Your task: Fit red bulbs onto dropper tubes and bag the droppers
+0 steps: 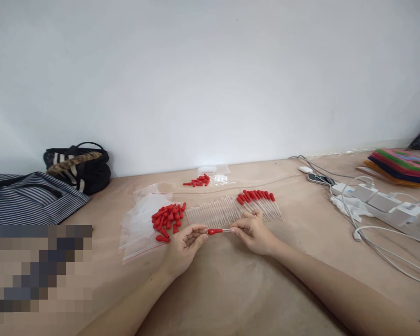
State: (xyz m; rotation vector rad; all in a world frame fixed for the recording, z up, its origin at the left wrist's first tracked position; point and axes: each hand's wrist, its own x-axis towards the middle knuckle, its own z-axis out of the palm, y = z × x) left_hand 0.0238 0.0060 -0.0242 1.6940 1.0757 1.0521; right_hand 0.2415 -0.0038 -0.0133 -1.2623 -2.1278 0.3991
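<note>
A glass dropper tube with a red rubber bulb on its end lies level between my two hands. My right hand pinches the glass tube from the right. At the bulb's left end are the curled thumb and forefinger of my left hand, closed about its tip. Behind the hands, a row of bare glass tubes lies side by side. To its right, several finished droppers have red bulbs at their far ends. A pile of loose red bulbs rests left of the row.
Clear zip bags lie beneath the bulb pile. Smaller red pieces sit near the wall beside a plastic bag. White chargers and cables spread at right, before stacked coloured sheets. Bags stand at left.
</note>
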